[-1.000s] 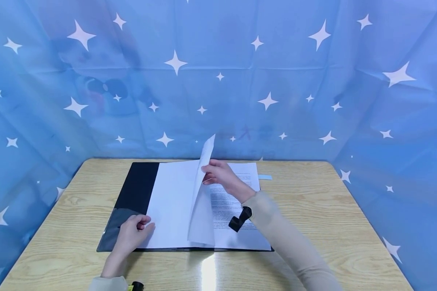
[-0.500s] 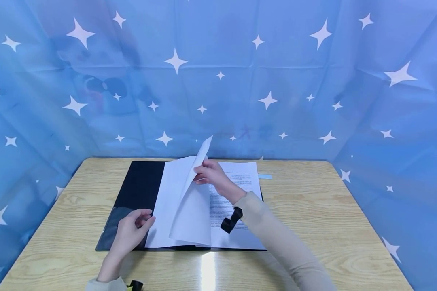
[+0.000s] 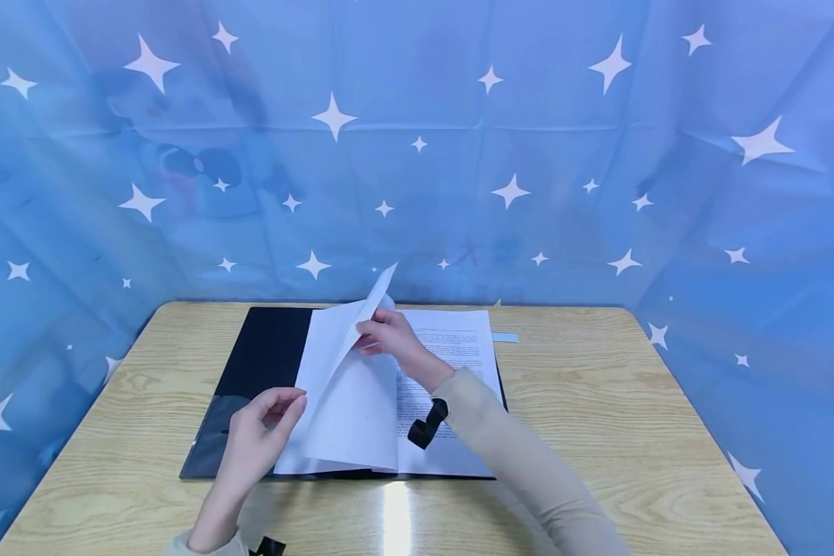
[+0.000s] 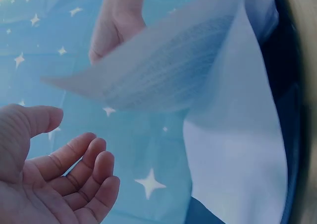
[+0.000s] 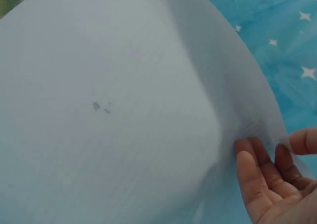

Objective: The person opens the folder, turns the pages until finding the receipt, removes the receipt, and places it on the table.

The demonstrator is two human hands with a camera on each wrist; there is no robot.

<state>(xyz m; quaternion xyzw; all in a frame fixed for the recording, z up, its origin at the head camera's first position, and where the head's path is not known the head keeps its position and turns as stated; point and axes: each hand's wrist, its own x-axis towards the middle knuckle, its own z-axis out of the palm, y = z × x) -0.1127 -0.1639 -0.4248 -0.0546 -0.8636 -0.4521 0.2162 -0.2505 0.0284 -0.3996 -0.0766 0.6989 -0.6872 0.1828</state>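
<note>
A black folder [image 3: 269, 346] lies spread on the table with white paper inside. My right hand [image 3: 398, 343] pinches the edge of a lifted sheet [image 3: 353, 409], which curves up over the left side of the folder. In the right wrist view, thumb and fingers [image 5: 247, 172] meet at the sheet's edge, and its near face is blank but for small grey specks. Lines of print show on its other face in the left wrist view. My left hand [image 3: 260, 434] hovers left of the sheet, its fingers loosely bent and holding nothing. A printed page [image 3: 452, 357] lies on the folder's right side.
A light blue tab [image 3: 505, 337] sticks out past the right edge of the pages. The wooden table [image 3: 598, 401] runs back to a blue curtain [image 3: 417, 193] with white stars, which also hangs at both sides.
My right hand has carried the lifted sheet leftward, uncovering more of the printed page. The left hand has risen slightly off the folder, toward the sheet.
</note>
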